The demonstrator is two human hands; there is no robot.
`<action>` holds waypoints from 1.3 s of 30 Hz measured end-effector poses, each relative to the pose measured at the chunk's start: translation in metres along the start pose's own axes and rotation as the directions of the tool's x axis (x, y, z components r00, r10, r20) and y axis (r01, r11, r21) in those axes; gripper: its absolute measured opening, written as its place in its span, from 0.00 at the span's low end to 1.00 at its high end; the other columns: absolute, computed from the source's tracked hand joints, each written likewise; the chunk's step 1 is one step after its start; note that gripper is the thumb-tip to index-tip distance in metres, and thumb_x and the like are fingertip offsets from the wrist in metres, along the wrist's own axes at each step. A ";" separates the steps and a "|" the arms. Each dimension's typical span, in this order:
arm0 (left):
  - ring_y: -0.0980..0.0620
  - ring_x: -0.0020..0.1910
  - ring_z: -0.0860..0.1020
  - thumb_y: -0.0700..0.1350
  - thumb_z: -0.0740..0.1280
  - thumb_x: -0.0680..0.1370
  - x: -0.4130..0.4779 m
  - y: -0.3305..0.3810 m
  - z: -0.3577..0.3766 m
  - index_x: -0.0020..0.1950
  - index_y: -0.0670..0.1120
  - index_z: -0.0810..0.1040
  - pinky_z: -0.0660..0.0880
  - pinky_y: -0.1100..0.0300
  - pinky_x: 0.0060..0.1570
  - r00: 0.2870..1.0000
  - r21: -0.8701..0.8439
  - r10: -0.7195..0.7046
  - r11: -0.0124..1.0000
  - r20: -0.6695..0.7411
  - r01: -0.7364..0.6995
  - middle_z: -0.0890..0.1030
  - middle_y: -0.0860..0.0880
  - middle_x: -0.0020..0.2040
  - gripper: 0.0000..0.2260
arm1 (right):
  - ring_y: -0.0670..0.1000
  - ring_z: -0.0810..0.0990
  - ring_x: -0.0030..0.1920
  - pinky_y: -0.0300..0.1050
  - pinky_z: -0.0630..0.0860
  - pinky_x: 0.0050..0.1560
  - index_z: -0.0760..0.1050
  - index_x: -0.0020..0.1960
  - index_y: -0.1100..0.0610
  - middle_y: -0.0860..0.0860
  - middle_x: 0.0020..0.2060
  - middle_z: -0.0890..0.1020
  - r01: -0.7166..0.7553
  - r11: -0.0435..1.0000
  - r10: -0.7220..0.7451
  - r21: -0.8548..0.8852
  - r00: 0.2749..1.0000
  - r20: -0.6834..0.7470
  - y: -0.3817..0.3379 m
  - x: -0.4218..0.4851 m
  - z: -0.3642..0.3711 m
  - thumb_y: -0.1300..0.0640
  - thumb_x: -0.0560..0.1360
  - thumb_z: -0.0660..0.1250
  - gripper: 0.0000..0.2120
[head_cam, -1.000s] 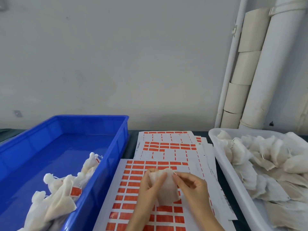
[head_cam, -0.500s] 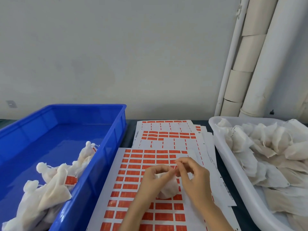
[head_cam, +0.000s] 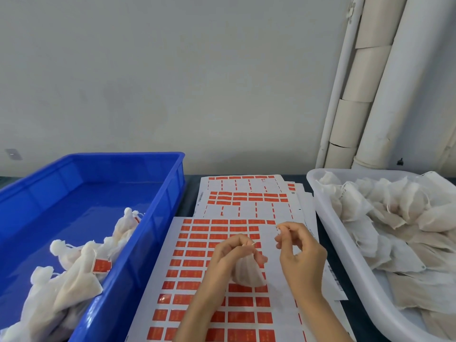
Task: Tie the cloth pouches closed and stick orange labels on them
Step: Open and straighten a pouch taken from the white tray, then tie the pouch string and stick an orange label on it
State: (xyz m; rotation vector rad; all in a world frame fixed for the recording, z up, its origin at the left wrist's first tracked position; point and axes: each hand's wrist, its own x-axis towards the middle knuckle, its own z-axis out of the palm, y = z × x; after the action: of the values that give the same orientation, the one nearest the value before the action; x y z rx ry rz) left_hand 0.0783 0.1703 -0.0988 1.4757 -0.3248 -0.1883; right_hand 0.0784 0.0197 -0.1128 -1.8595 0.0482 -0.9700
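My left hand grips the gathered neck of a small white cloth pouch, which hangs below my fingers above the label sheet. A short end of string sticks out by my left thumb. My right hand is a little to the right, thumb and forefinger pinching a thin drawstring end near its top. Beneath both hands lies a white sheet of orange labels, with a second, partly used sheet behind it.
A blue bin on the left holds several tied pouches, one with an orange label. A white tray on the right is heaped with untied pouches. Pale pipes run up the wall at back right.
The pouch's mouth has been gathered shut under my left fingers. My right hand has pulled away to the right, drawing the string out. The view has tilted slightly.
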 end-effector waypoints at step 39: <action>0.51 0.42 0.80 0.44 0.68 0.75 0.005 -0.016 -0.004 0.47 0.47 0.78 0.78 0.61 0.42 0.882 0.284 0.361 0.918 -0.304 -0.277 0.81 0.52 0.41 0.02 | 0.48 0.83 0.39 0.36 0.80 0.43 0.82 0.46 0.43 0.42 0.34 0.83 -0.114 0.960 -0.055 0.255 0.818 0.572 -0.021 -0.015 0.001 0.47 0.73 0.67 0.06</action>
State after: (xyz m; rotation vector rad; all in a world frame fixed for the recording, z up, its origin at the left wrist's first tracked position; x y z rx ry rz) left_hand 0.0855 0.1707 -0.1143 1.6283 -0.3023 0.3938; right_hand 0.0615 0.0377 -0.1061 -1.8047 -0.4087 -0.3299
